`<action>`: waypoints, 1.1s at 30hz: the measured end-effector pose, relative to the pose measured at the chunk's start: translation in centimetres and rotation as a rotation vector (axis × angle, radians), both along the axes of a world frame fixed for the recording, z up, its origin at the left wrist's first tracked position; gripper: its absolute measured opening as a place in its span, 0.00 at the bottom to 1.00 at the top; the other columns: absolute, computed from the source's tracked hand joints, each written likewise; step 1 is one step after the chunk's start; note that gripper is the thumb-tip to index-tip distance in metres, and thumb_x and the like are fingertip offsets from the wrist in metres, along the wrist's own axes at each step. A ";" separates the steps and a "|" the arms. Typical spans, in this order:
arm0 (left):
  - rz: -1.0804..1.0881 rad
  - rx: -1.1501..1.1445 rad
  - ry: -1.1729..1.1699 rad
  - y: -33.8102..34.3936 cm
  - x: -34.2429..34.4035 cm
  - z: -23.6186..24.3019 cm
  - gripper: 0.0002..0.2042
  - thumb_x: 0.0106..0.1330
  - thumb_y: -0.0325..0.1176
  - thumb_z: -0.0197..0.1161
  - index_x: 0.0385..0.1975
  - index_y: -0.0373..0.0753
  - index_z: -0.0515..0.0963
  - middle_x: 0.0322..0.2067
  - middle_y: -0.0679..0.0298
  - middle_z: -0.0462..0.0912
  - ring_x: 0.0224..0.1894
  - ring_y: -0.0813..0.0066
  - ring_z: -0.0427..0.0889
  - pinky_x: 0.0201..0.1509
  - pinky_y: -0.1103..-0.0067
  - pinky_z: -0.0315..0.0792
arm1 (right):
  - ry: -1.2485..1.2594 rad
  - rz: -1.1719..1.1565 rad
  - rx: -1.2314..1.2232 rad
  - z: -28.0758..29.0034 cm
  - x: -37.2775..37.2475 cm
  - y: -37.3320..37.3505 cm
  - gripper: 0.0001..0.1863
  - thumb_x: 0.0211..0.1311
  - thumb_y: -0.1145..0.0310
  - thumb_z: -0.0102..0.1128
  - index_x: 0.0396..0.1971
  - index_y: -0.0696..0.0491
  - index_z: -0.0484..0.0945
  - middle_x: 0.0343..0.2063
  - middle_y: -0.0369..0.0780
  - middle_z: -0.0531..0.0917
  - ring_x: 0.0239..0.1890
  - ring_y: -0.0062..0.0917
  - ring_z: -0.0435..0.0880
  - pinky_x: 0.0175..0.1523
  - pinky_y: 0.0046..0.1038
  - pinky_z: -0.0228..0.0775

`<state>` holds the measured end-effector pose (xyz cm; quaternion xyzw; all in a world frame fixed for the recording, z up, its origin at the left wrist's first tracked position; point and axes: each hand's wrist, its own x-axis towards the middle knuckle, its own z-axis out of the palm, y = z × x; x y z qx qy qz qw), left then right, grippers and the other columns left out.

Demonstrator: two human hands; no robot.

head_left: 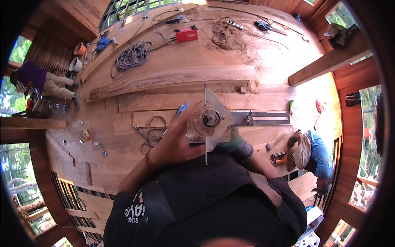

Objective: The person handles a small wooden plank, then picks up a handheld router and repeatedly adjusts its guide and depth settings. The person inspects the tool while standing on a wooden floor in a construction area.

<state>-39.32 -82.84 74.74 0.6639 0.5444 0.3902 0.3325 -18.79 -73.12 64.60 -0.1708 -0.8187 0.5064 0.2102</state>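
In front of my chest I hold up a trim router [198, 123], its base turned toward me. A clear plate and a pale angled metal plate [220, 109] surround the round opening with the bit holder. A dark slotted guide bar [267, 118] sticks out to the right from it. My bare left hand [177, 138] wraps round the router's left side, a bracelet on the wrist. My right hand [233, 142], in a greenish knit glove, is closed at the lower right side, its fingers mostly hidden behind the plate.
Long boards [173, 78] lie across the wooden floor ahead, with sawdust [232, 39] beyond. A red machine [186, 34] and coiled cable [132, 55] lie farther off. One person in purple [33, 77] works at left; another in blue [320, 154] crouches at right near a nailer [279, 158].
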 end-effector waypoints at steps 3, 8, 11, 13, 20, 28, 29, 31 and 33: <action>0.008 0.038 0.030 1.6 1.7 0.0 0.48 0.51 0.45 0.81 0.70 0.32 0.62 0.66 0.44 0.70 0.70 0.46 0.67 0.75 0.61 0.60 | 0.083 0.097 0.021 1.1 1.2 1.8 0.41 0.56 0.55 0.77 0.67 0.52 0.69 0.64 0.43 0.74 0.66 0.33 0.74 0.71 0.36 0.65; 0.054 0.160 0.072 4.3 4.0 -0.2 0.44 0.47 0.50 0.83 0.62 0.34 0.71 0.63 0.47 0.73 0.68 0.46 0.69 0.71 0.60 0.64 | 0.131 0.189 -0.084 2.1 2.4 4.3 0.44 0.56 0.52 0.77 0.69 0.53 0.67 0.65 0.44 0.73 0.67 0.35 0.72 0.73 0.38 0.62; 0.102 0.265 0.193 4.7 4.9 -1.0 0.40 0.46 0.52 0.83 0.56 0.36 0.76 0.58 0.50 0.76 0.66 0.48 0.72 0.67 0.61 0.67 | 0.199 0.224 -0.202 1.9 2.6 5.2 0.40 0.57 0.54 0.76 0.67 0.52 0.69 0.66 0.43 0.73 0.69 0.34 0.71 0.73 0.37 0.61; 0.140 0.418 0.434 4.8 5.4 -1.9 0.37 0.45 0.52 0.83 0.53 0.37 0.78 0.54 0.51 0.80 0.63 0.49 0.75 0.63 0.61 0.70 | 0.229 0.272 -0.236 1.7 2.3 6.0 0.41 0.56 0.53 0.76 0.67 0.53 0.69 0.66 0.44 0.73 0.69 0.36 0.69 0.74 0.39 0.59; 0.366 0.423 0.111 3.8 7.9 -3.5 0.22 0.59 0.40 0.75 0.48 0.34 0.77 0.44 0.51 0.84 0.50 0.62 0.85 0.53 0.65 0.80 | 0.215 0.341 0.114 2.5 1.2 8.2 0.47 0.51 0.47 0.77 0.67 0.55 0.69 0.63 0.50 0.74 0.66 0.46 0.71 0.72 0.47 0.58; 0.672 0.161 0.195 1.2 9.0 -4.1 0.28 0.50 0.45 0.80 0.47 0.35 0.80 0.45 0.52 0.82 0.47 0.52 0.81 0.53 0.63 0.75 | 0.113 0.720 0.565 4.6 5.5 13.9 0.25 0.56 0.59 0.69 0.54 0.50 0.83 0.45 0.43 0.87 0.40 0.38 0.85 0.46 0.38 0.76; 0.671 0.164 0.177 1.1 9.0 -4.3 0.28 0.49 0.46 0.80 0.47 0.35 0.80 0.46 0.52 0.82 0.48 0.52 0.81 0.54 0.63 0.74 | 0.153 0.753 0.507 5.4 6.0 14.5 0.20 0.56 0.62 0.67 0.49 0.52 0.85 0.39 0.42 0.87 0.32 0.36 0.85 0.39 0.37 0.76; 0.662 0.139 0.136 1.1 9.1 -4.8 0.30 0.48 0.46 0.81 0.48 0.36 0.80 0.46 0.53 0.82 0.49 0.52 0.81 0.55 0.64 0.74 | 0.291 0.808 0.401 8.5 7.5 16.8 0.12 0.58 0.68 0.65 0.42 0.53 0.86 0.35 0.39 0.87 0.33 0.32 0.85 0.42 0.38 0.77; 0.714 0.027 -0.141 1.3 9.7 -5.3 0.29 0.48 0.45 0.81 0.47 0.35 0.80 0.47 0.54 0.83 0.48 0.53 0.81 0.54 0.64 0.75 | 0.268 0.783 0.079 11.9 8.4 18.0 0.11 0.55 0.70 0.69 0.39 0.51 0.87 0.36 0.38 0.87 0.36 0.30 0.87 0.49 0.39 0.78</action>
